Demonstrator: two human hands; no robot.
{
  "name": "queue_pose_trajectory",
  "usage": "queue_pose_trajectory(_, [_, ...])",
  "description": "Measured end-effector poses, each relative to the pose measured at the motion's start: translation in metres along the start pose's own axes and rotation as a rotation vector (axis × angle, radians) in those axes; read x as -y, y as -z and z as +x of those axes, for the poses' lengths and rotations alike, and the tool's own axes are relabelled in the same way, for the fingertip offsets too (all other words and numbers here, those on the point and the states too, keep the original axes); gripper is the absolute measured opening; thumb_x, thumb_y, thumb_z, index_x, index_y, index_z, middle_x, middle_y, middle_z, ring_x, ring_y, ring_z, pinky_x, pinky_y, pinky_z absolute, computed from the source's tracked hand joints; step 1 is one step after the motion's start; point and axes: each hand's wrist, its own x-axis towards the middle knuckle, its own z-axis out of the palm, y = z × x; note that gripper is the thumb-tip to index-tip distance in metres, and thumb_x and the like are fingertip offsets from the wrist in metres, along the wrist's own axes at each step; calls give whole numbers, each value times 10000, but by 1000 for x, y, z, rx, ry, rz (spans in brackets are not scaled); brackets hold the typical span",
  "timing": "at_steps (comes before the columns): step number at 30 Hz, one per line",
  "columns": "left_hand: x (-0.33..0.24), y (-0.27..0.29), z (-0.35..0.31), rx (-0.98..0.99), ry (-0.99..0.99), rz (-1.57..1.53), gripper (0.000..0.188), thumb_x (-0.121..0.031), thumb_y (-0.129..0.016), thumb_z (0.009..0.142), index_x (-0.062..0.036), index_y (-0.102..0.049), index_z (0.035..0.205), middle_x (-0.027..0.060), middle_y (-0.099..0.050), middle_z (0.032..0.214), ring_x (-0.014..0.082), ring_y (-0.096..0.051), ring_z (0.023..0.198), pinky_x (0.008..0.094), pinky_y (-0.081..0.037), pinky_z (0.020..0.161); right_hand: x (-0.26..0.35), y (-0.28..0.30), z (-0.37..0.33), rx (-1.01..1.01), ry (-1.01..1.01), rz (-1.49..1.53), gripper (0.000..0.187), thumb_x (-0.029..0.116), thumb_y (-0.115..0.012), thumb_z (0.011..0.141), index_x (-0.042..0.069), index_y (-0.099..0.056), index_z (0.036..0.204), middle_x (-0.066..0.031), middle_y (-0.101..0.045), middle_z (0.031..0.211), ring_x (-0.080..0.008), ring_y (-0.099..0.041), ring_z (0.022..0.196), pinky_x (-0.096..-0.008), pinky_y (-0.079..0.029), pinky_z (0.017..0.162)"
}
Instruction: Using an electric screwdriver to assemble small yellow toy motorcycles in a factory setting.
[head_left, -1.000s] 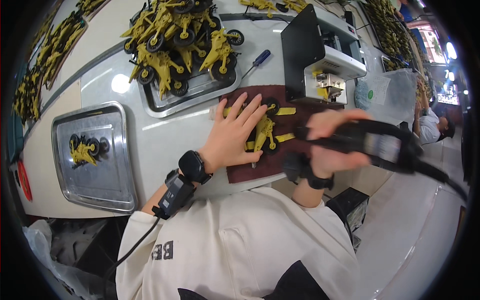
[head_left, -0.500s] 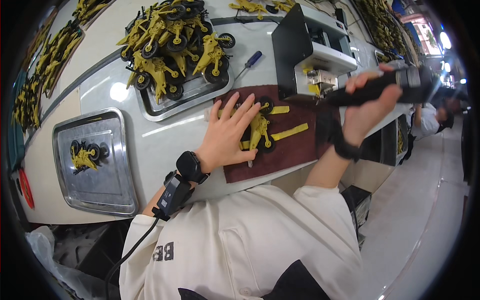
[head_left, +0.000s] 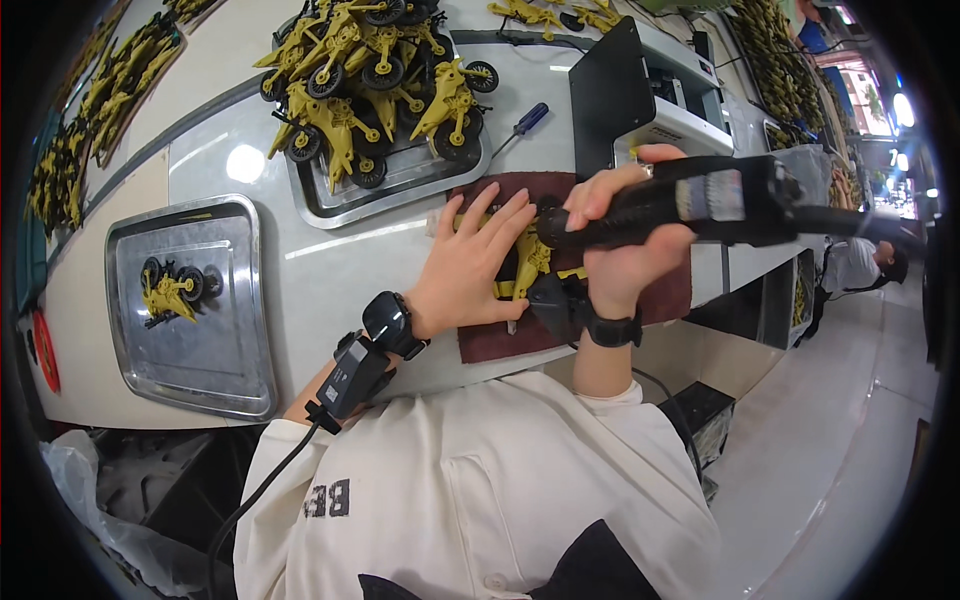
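Note:
My left hand (head_left: pixel 462 258) lies with fingers spread over a yellow toy motorcycle (head_left: pixel 531 268), holding it against a dark red-brown cloth (head_left: pixel 490 346). Part of the toy is hidden under that hand. In my right hand (head_left: pixel 622 262) is a black electric screwdriver (head_left: pixel 735 205), gripped with the fingers wrapped round its barrel. The tool lies nearly level, its front end over the right side of the toy. Its tip cannot be made out. Yellow strips on the cloth are mostly covered by my right hand and wrist.
Behind the cloth, a metal tray (head_left: pixel 335 215) bears a heap of yellow toy motorcycles (head_left: pixel 375 90). A small hand screwdriver (head_left: pixel 530 120) lies beside it. One more toy motorcycle (head_left: pixel 172 292) sits on the left tray (head_left: pixel 200 370). A black-sided machine (head_left: pixel 607 95) stands behind my right hand.
My right hand has brought the electric screwdriver left, from beside the machine to over the toy motorcycle. My left hand keeps its place on the toy. The view has shifted slightly.

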Motion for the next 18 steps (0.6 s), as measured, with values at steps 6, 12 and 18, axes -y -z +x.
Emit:
queue_pose_trajectory(6, [0, 0, 1, -21, -20, 19, 952, -392, -722, 540, -70, -350, 1354, 112, -354, 1412, 350, -284, 1312, 530, -176, 1059, -9, -1, -3, 22, -26, -45, 803, 745, -513, 728, 66, -366, 1131, -59, -505, 641, -166, -499, 496, -311, -437, 532])
queue_pose_trajectory(12, [3, -4, 4, -7, -31, 49, 942, -414, -726, 548, -67, -362, 1345, 112, -368, 1398, 351, -281, 1313, 533, -170, 1061, -3, 5, -9, -56, -22, 73, 736, 741, -536, 715, 106, -439, 1075, -53, -501, 624, -178, -478, 488, -319, -406, 509])
queue_pose_trajectory(18, [-2, 0, 2, -12, -21, 42, 927, -451, -722, 578, -68, -370, 1345, 119, -380, 1389, 352, -285, 1308, 533, -173, 1055, 64, 66, 38, -508, 293, -259, 752, 735, -401, 795, 49, -425, 1103, -69, -502, 599, -165, -463, 498, -309, -413, 521])
